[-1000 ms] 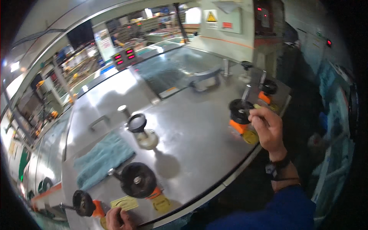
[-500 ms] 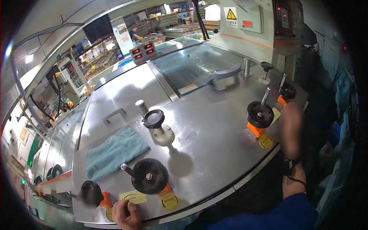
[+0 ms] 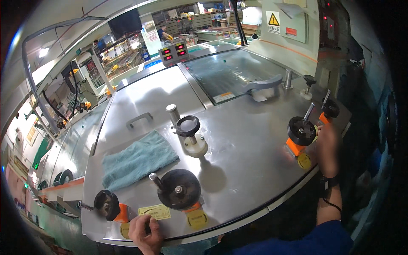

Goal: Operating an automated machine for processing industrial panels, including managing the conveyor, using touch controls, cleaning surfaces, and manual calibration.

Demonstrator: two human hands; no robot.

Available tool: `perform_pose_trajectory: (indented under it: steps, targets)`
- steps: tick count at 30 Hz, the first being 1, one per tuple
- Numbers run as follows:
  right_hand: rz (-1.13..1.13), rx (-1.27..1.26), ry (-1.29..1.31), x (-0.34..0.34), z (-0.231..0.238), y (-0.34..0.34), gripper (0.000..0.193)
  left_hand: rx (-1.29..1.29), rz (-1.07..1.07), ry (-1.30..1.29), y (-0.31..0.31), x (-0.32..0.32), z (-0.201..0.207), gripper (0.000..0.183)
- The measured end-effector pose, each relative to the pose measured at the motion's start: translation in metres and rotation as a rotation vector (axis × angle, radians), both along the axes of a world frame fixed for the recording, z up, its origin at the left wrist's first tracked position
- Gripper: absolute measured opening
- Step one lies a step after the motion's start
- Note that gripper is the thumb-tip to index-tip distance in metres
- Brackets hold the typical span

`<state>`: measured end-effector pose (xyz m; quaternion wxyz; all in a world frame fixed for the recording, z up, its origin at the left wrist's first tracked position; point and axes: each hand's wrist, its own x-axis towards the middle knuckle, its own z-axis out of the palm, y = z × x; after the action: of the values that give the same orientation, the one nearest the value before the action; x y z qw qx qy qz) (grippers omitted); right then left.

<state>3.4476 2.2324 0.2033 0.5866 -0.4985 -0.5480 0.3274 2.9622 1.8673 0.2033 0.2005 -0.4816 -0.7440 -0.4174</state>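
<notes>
My left hand (image 3: 145, 233) rests on the near edge of a steel machine top (image 3: 250, 170), its fingers curled in and nothing visible in them. Just beyond it lie a yellow label (image 3: 154, 211), a large black handwheel (image 3: 179, 190) with a crank handle, and a smaller black handwheel (image 3: 107, 205) on an orange mount. My right hand (image 3: 328, 148) reaches over the right edge, close to a small black handwheel (image 3: 330, 109) and beside a larger handwheel (image 3: 301, 130). It is blurred, so whether its fingers grip anything is hidden.
A folded teal cloth (image 3: 139, 160) lies on the left part of the top. A black knob on a white base (image 3: 188, 126) stands mid-top beside a steel post (image 3: 173, 114). Farther back are a glass window (image 3: 229, 70), a grey curved handle (image 3: 263, 84) and a red-digit display (image 3: 174, 52).
The whole view has shifted, with the machine now sitting farther right in it. My left hand stays at the near edge, and my right hand stays by the right-side handwheels.
</notes>
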Motion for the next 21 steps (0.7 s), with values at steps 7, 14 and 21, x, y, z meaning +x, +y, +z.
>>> perform_pose_trajectory:
  steps: [7, 14, 21]
  targets:
    - [-0.144, 0.115, -0.388, 0.004, -0.003, 0.008, 0.031, -0.031, -0.147, -0.140, -0.010, -0.002, 0.007, 0.019]
    - [-0.171, 0.051, -0.262, 0.004, -0.015, 0.024, 0.026, -0.106, -0.325, -0.469, -0.028, -0.004, 0.022, 0.009]
    - [-0.231, 0.048, -0.363, 0.008, -0.016, 0.022, 0.034, -0.074, -0.444, -0.313, -0.027, -0.013, 0.032, 0.011]
